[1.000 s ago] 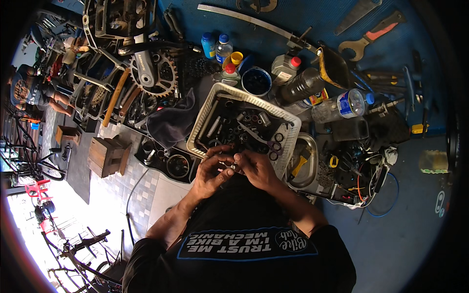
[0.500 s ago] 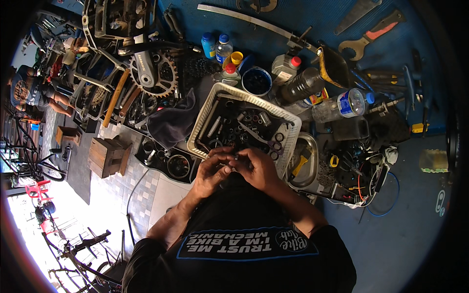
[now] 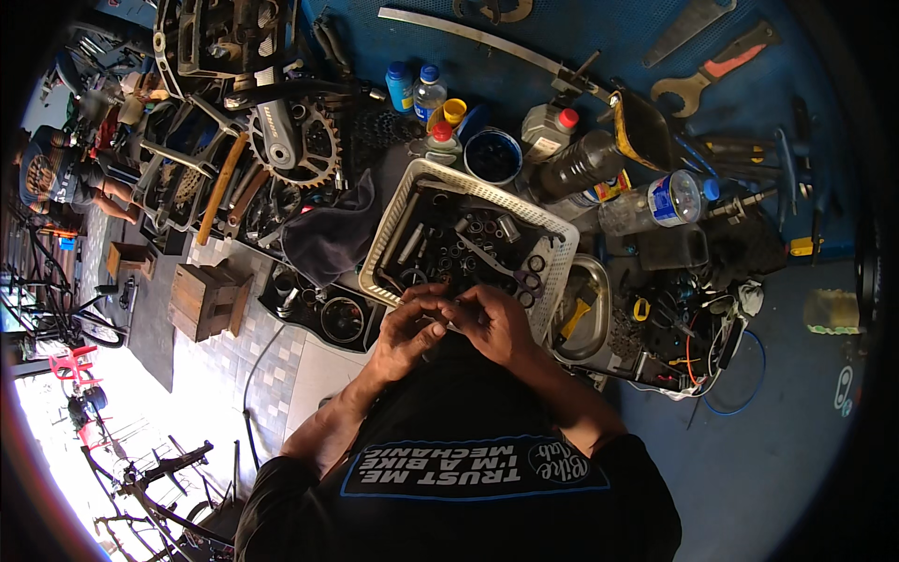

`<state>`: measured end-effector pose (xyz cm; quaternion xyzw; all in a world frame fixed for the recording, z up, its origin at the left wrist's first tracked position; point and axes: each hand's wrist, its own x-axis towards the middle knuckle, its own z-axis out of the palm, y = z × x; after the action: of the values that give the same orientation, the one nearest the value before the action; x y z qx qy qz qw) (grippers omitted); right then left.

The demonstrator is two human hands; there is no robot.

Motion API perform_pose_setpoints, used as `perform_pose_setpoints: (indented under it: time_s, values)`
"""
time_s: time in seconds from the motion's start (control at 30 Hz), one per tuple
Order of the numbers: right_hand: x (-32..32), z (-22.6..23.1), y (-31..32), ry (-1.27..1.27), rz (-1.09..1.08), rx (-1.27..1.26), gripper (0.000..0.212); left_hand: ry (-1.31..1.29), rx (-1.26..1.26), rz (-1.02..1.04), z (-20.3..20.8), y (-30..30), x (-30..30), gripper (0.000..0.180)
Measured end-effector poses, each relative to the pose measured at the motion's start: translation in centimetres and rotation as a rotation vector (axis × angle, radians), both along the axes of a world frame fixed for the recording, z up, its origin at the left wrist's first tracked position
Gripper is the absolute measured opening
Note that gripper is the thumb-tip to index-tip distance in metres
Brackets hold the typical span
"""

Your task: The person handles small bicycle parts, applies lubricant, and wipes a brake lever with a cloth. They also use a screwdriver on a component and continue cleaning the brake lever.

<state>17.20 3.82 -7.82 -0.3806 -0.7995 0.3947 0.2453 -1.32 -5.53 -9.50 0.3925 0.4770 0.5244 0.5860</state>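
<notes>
While both hands meet, white basket (image 3: 393, 242) lies beyond.

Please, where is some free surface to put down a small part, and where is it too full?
Bare blue surface lies right of the tangle of cables, below the sponge. Another bare strip runs between the long metal bar and the wrench. It is crowded in the white basket, in the steel tray and around the bottles.
</notes>
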Motion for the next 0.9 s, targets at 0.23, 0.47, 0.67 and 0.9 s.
perform_pose_setpoints:
  time_s: [0.23,0.47,0.67,0.9]
  values:
    - [0.3,-0.2,0.1,0.054,-0.012,-0.231,0.034,0.045,0.070,-0.024,-0.4,0.1,0.0,0.037]
    - [0.1,-0.2,0.4,0.107,0.027,0.062,0.037,0.009,0.076,-0.014,-0.3,0.4,-0.1,0.037]
    - [-0.1,-1.2,0.4,0.268,-0.028,-0.141,0.035,0.058,0.077,-0.033,0.3,1.0,-0.3,0.036]
    - [0.0,0.2,2.9,0.363,-0.115,-0.241,0.033,0.163,0.074,0.214,0.3,2.2,-2.5,0.022]
